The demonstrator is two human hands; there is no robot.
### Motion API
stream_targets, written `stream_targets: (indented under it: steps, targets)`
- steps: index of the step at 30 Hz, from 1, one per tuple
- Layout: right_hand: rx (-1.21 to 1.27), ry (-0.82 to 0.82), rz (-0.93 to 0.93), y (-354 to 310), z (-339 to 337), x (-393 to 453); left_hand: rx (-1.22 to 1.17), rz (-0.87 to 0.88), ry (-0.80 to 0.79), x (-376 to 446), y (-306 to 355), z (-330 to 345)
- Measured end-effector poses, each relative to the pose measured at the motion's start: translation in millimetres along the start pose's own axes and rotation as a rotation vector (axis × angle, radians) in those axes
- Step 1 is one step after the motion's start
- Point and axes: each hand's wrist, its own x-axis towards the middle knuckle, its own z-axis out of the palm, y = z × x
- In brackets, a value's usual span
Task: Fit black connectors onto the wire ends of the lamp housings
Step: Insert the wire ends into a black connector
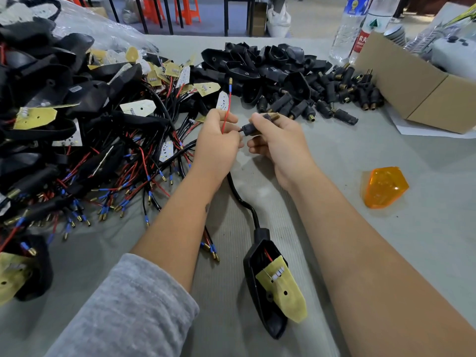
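At the centre of the grey felt-covered table (347, 150), the left hand (217, 140) has its fingers curled around a thin red wire (226, 112), which rises toward twelve o'clock and ends in a blue-sleeved brass terminal (230, 82). Just beside it, toward three o'clock, the right hand (279, 140) pinches a small black plastic connector with a threaded brass end (253, 126) between thumb and curled fingers; a black wire end enters the connector's left side, in the gap between the two hands. From under the left hand a black sheathed cable (240, 197) runs down toward six o'clock to a black teardrop-shaped lamp housing (268, 287) lying on the table, with a yellow circuit board (286, 289) sitting tilted in its open cavity. At nine o'clock sprawls a large pile of similar housings with red and black wires (77, 140). At one o'clock lie a heap of empty black shells (257, 65) and a scatter of loose black connectors (342, 94), next to a brown cardboard box (417, 88). An orange translucent lens cover (385, 186) sits alone at three o'clock. Two clear plastic water bottles (360, 27) stand at the far edge.
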Motion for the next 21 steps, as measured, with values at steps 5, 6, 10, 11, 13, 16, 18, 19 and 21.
stream_targets:
  steps: [5,6,10,11,13,16,18,19,21]
  targets:
    - [0.047,0.026,0.014,-1.1,-1.2,0.4,-0.021,0.09,-0.001,-2.0,-2.3,-5.0]
    - [0.062,0.021,0.014,-1.3,-1.4,0.2,-0.025,0.095,0.012,-1.7,-2.2,-6.1]
    - [0.076,0.007,-0.002,-1.2,-1.6,-1.0,0.014,0.061,0.078,-0.3,-2.5,-6.0]
    - [0.081,0.01,-0.005,-1.4,-1.6,-1.1,0.043,0.045,0.097,0.1,-2.8,-5.4]
    - [0.11,0.019,-0.008,-2.2,-1.8,-0.9,0.093,0.012,0.117,0.7,-3.1,-4.3]
    - [0.143,0.044,-0.005,-2.4,-1.6,-0.7,0.089,-0.03,0.079,0.3,0.0,-2.2]
    - [0.141,0.072,-0.006,-1.8,-1.5,-0.4,0.044,-0.059,0.075,0.2,2.4,-0.9]
    - [0.145,0.083,-0.005,-1.7,-1.7,-0.2,0.029,-0.064,0.079,0.1,3.6,-0.8]
    - [0.164,0.091,0.002,-2.4,-2.4,-0.2,0.027,-0.046,0.074,-1.0,4.7,-1.4]
